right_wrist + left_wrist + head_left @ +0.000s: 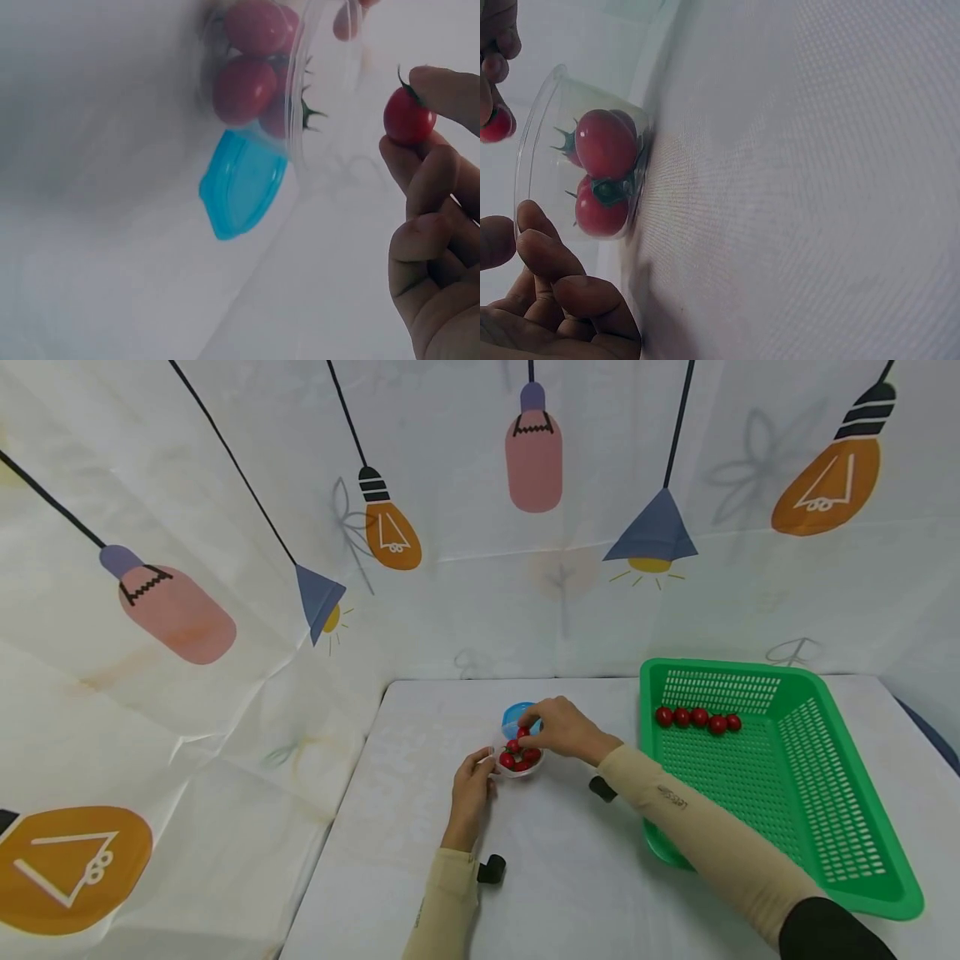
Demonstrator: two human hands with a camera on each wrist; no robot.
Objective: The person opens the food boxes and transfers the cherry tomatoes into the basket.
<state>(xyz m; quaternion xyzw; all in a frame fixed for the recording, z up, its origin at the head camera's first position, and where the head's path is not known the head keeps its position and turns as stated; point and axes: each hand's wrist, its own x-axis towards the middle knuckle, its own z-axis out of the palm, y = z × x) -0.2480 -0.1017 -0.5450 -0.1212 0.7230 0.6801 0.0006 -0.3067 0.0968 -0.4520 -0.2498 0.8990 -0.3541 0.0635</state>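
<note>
Red tomato (409,118) pinched by right hand (567,731); left hand (470,787) pinching clear cup (551,169) rim (more tomatoes (606,145) inside).

Red tomato (409,116) above upright clear cup (546,176), tomatoes (606,146) inside

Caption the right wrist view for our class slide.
Right hand pinching a tomato near a clear cup of tomatoes and a blue lid.

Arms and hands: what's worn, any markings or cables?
Left hand and right hand: bare, no gloves. Beige left sleeve and beige right sleeve cover the forearms; the right one bears small dark print, unreadable. Black cloth shows above the right sleeve. Small black blocks sit at both wrists. No cables visible.
</note>
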